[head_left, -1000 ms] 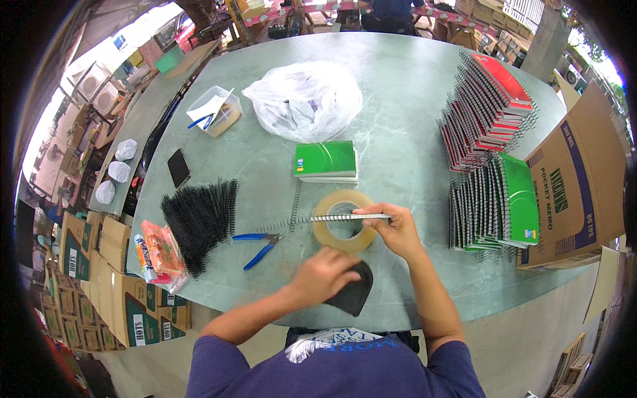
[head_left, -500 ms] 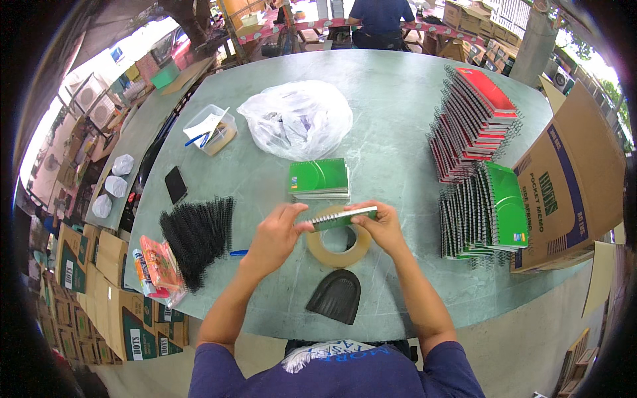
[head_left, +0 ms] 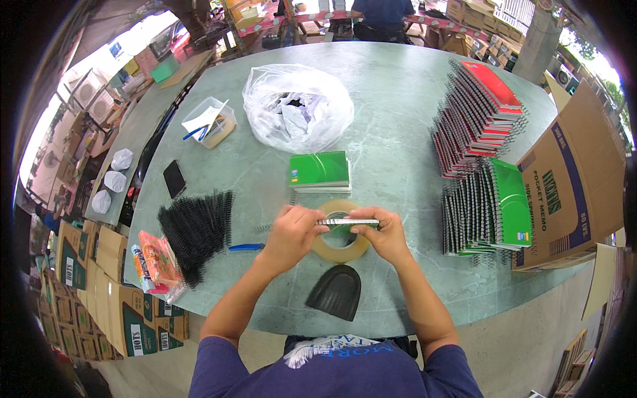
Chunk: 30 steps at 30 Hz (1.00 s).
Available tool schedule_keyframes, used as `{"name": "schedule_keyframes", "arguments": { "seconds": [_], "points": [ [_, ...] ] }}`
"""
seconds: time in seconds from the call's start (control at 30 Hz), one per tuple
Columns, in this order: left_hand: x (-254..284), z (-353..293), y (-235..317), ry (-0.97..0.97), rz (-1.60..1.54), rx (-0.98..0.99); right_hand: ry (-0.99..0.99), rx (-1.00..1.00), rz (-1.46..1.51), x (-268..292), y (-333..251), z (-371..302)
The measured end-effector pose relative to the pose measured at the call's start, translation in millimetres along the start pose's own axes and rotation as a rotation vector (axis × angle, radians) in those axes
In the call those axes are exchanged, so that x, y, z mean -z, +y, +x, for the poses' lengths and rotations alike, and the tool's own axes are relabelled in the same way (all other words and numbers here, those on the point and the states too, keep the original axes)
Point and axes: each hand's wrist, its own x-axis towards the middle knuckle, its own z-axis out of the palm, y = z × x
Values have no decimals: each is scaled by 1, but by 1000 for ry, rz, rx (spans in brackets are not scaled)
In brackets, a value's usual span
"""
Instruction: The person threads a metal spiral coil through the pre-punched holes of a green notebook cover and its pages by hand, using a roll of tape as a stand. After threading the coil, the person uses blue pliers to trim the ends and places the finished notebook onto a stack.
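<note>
Held edge-on over the table is a small pocket notebook, its white page edge and binding side facing up. My right hand grips its right end between thumb and fingers. My left hand is closed at its left end, thumb and fingers pressed together there. A thin, blurred dark coil seems to stick out beside the left hand. Below the notebook lies a roll of clear tape. Just beyond sits a small stack of green notebooks. Nearer me is a black, rounded rubber-like piece.
Black spiral coils lie at left beside colourful packets, a phone and a blue tool. Farther off are a plastic tub and a white plastic bag. Red notebooks, green spiral-bound notebooks and a carton stand right.
The notebook has turned more level and edge-on. My left hand has closed in on its left end, its fingers now drawn together. The blue tool shows more fully.
</note>
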Motion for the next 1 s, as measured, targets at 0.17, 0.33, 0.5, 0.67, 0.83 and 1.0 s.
{"name": "schedule_keyframes", "arguments": {
  "seconds": [0.17,0.33,0.5,0.67,0.83,1.0],
  "points": [
    [4,10,17,-2,243,-79,79,-88,-20,-5,-15,-5],
    [5,5,1,-61,185,-65,32,-77,-144,-1,-10,-5],
    [-1,10,14,75,204,-115,11,-36,-175,-2,-9,-5],
    [7,8,7,-301,113,139,17,52,-155,-7,-5,-7],
    [-1,8,18,-19,258,-27,32,39,-150,-4,-3,-9],
    [1,1,10,48,103,-80,40,74,-180,-7,-7,-9]
  ]
}}
